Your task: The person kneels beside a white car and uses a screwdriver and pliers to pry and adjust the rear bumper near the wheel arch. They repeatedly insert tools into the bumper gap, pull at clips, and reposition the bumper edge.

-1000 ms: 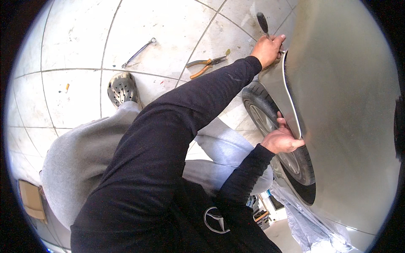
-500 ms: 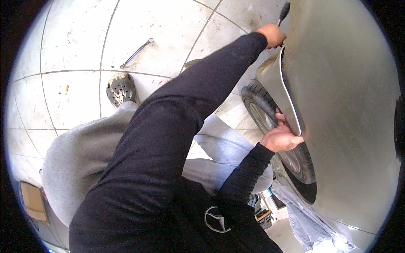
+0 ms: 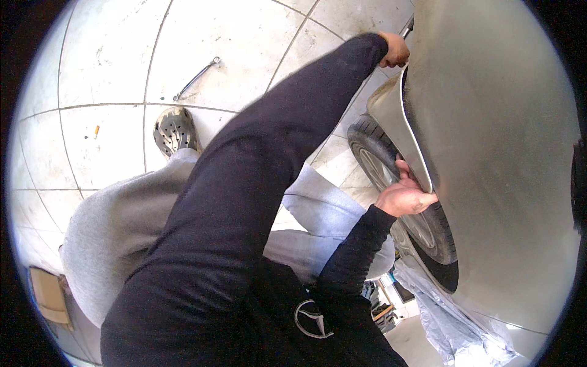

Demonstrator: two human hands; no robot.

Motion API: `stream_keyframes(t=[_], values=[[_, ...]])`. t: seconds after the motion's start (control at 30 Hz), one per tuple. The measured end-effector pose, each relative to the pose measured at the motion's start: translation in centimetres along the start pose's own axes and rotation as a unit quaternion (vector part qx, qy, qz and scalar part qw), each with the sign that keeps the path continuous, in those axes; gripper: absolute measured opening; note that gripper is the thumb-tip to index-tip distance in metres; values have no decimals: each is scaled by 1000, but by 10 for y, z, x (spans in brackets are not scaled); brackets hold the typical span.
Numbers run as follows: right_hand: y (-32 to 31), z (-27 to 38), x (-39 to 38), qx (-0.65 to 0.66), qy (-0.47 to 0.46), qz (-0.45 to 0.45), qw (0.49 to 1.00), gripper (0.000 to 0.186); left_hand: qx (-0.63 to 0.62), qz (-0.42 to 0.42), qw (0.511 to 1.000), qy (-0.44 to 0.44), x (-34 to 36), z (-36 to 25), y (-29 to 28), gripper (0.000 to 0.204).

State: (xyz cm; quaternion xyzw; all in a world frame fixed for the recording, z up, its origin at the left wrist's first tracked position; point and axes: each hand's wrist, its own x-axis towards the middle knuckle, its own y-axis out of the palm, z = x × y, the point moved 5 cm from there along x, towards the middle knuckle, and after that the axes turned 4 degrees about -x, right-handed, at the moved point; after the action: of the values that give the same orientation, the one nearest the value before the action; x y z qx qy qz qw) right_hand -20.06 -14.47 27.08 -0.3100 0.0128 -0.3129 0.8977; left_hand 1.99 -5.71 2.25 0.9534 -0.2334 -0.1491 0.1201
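My left hand [image 3: 395, 50] is closed at the top right, round a tool with a metal shaft [image 3: 408, 29], mostly hidden behind it and the silver car body panel [image 3: 501, 140]. My right hand [image 3: 408, 196] grips the lower end of a raised, pale-edged lip [image 3: 417, 153] at the wheel arch, thumb outside and fingers curled on the inner side. The tyre and alloy wheel [image 3: 373, 140] sit behind that hand, inside the arch.
A combination wrench [image 3: 195, 79] lies on the white tiled floor [image 3: 101, 61], above my clog [image 3: 172, 128] and bent leg [image 3: 116, 232]. A small orange stub [image 3: 96, 131] lies at left, a tan object [image 3: 49, 293] below it. Crumpled plastic sheeting [image 3: 452, 324] hangs at lower right.
My left hand and the tool have moved upward and toward the panel, so less of the tool shows and my arm now covers the pliers. My right hand has shifted only slightly.
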Motion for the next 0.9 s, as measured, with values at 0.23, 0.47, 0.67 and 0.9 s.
stream_keyframes(t=[0.23,0.47,0.67,0.9], values=[[-17,-12,2,-2,8,-7,1000,68,-117,-451,880,92,-80,-35,34,32],[-4,-5,-1,-1,-10,-15,1000,69,-42,-391,919,28,-85,-32,15,35],[-5,-4,1,-4,-2,-18,1000,72,-278,-411,852,167,-112,-32,34,31],[-13,-12,2,-7,9,-26,1000,73,-107,-378,916,82,-112,-24,33,31]])
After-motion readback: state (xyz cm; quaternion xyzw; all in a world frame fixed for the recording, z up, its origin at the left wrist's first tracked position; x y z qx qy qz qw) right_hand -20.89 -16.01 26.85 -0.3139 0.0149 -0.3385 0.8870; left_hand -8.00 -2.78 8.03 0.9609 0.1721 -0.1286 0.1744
